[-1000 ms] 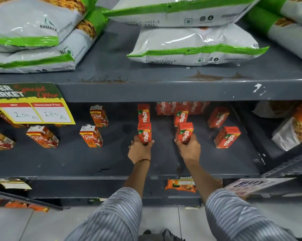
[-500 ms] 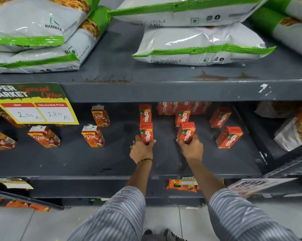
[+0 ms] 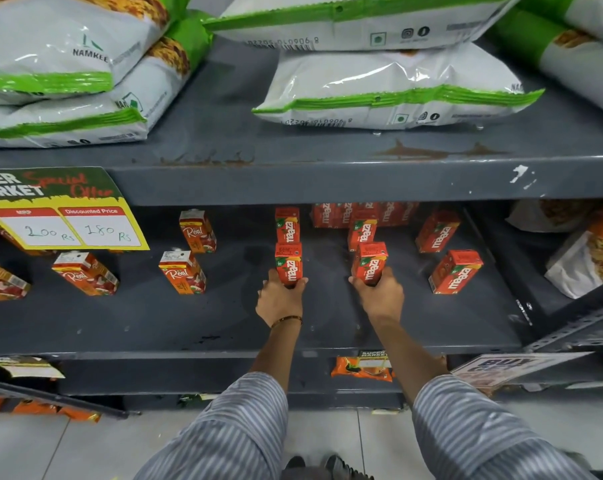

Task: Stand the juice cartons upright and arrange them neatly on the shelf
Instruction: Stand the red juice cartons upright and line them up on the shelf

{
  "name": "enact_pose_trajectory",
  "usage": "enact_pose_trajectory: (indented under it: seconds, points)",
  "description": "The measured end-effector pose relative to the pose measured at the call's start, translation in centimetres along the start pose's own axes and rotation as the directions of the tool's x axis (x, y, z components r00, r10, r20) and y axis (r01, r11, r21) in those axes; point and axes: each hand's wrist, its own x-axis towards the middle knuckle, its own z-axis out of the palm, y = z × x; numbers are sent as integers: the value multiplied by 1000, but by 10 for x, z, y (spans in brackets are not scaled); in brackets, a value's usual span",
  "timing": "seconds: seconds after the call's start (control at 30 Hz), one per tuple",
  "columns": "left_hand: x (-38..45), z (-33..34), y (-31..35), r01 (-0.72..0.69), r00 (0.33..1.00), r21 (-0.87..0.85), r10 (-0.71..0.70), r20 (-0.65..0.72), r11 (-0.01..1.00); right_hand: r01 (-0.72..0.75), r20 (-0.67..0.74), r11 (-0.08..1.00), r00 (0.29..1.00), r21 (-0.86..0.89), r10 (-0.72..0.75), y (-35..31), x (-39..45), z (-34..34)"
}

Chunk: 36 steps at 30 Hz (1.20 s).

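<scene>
Small red Maaza juice cartons stand on the grey middle shelf (image 3: 224, 327). My left hand (image 3: 280, 299) grips the base of one upright carton (image 3: 288, 262), which stands in front of another (image 3: 287, 224). My right hand (image 3: 379, 295) holds a second front carton (image 3: 369, 262), slightly tilted, with one (image 3: 361, 231) behind it. Two more Maaza cartons (image 3: 454, 271) (image 3: 437, 231) stand to the right, and a row (image 3: 359, 212) lines the back. Orange Real cartons (image 3: 183, 272) (image 3: 197, 230) (image 3: 85, 273) stand at the left.
A price sign (image 3: 61, 209) hangs from the upper shelf edge at left. Large white and green snack bags (image 3: 390, 88) lie on the upper shelf. Snack packets (image 3: 591, 251) lie at the right end, and an orange packet (image 3: 360, 368) sits on the shelf below.
Both hands stay on the same two front cartons. The view has shifted slightly; the cartons have barely moved.
</scene>
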Motion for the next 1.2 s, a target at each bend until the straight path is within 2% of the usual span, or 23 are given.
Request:
enact_pose_trajectory:
  seconds: [0.83, 1.07, 1.2]
  points:
    - [3, 3, -2, 0, 1000, 14, 0, -4, 1000, 3, -10, 999, 1000, -35, -3, -1, 1, 1]
    - [4, 3, -4, -11, 1000, 2, 11, 5, 1000, -23, 34, 1000, 999, -3, 23, 2, 3, 1]
    - [1, 6, -18, -78, 997, -7, 79, 28, 997, 48, 50, 997, 997, 54, -51, 14, -2, -7]
